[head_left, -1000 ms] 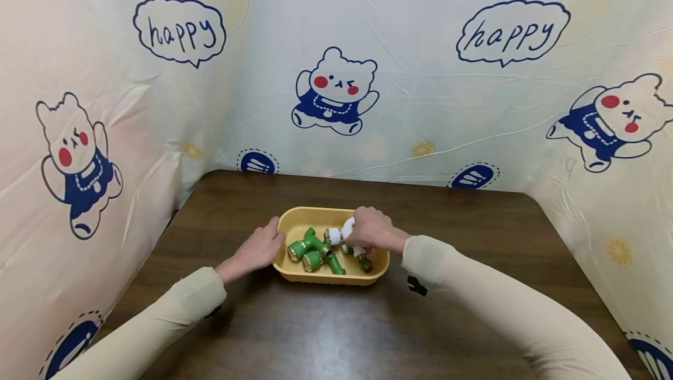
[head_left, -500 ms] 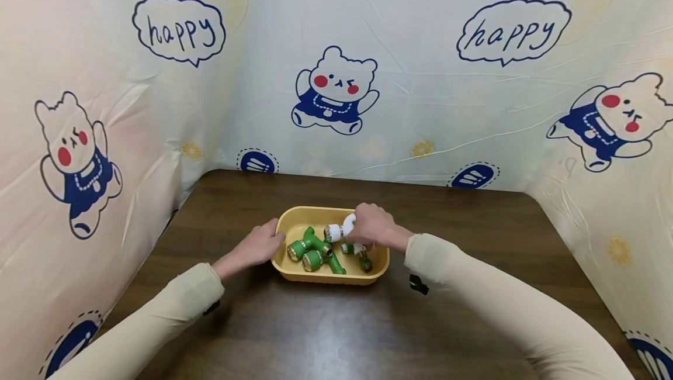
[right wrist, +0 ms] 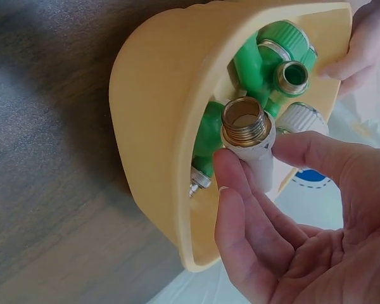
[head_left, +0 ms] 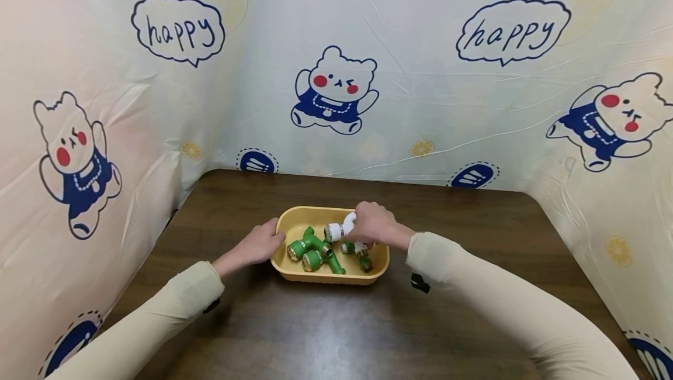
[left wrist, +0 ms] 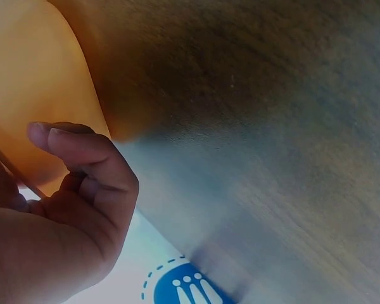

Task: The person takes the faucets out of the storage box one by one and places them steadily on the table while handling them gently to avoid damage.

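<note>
A yellow plastic basin [head_left: 302,213] stands on the table in the head view. At its left end my left hand [head_left: 257,244] grips the rim; the left wrist view shows the hand [left wrist: 82,202] curled over the basin wall [left wrist: 41,57]. Between thumb and fingers, my right hand [head_left: 374,223] pinches a white pipe fitting [head_left: 333,232] over the basin's right part. The right wrist view shows the fitting's threaded metal end [right wrist: 246,121] above the right hand's fingers [right wrist: 240,196]. Green pipe fittings [head_left: 311,244] with ribbed nuts lie inside. My right hand partly hides the white fitting.
The brown wooden table [head_left: 336,327] extends around the basin. A printed cloth [head_left: 420,76] hangs behind it and along both sides. A smaller green-and-white fitting [head_left: 363,257] lies in the basin's right part, below my right hand.
My right hand has risen very slightly with the white pipe fitting still pinched. The left hand keeps its grip on the basin, which has hardly moved.
</note>
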`<state>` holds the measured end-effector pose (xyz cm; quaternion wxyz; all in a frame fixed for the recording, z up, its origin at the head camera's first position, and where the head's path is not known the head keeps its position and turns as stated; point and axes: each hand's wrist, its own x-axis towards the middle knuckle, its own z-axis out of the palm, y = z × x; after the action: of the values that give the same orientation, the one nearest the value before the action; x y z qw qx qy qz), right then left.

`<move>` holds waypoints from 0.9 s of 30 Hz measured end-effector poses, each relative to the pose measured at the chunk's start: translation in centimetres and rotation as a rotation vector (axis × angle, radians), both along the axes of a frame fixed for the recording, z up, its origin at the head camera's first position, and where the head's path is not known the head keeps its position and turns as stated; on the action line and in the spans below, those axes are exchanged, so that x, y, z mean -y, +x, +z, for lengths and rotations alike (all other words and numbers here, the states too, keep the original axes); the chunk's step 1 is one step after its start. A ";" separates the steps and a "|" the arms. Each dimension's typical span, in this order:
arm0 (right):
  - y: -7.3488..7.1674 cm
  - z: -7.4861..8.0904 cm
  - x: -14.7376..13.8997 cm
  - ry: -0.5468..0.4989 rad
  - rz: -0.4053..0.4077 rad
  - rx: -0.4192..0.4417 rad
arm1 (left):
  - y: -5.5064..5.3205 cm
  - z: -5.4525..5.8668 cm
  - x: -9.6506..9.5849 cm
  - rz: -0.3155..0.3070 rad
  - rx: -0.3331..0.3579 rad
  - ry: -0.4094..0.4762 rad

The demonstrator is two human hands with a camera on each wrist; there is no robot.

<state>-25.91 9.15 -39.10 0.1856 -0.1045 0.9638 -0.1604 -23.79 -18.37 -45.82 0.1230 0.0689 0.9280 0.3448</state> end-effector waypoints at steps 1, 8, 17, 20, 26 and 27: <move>0.0 0.1 0.0 0.000 0.000 -0.003 | 0.0 0.0 0.0 -0.001 0.001 0.000; 0.0 0.4 -0.2 -0.012 -0.004 -0.006 | -0.1 -0.2 0.1 -0.004 0.019 0.019; -0.4 0.5 -0.6 0.004 -0.010 -0.020 | -1.0 -1.7 0.9 -0.051 0.011 0.068; -0.4 0.6 -0.6 0.011 -0.013 -0.017 | -1.8 -3.0 1.5 -0.078 0.005 0.075; -0.5 0.8 -0.8 0.006 -0.009 -0.019 | -1.8 -2.9 1.5 -0.082 0.006 0.086; -0.5 0.8 -0.9 0.005 -0.010 -0.019 | -1.3 -2.0 1.2 -0.076 0.016 0.096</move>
<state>-26.40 10.01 -38.26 0.1758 -0.1008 0.9664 -0.1580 -25.11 -19.58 -47.81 0.1400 0.1072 0.9061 0.3847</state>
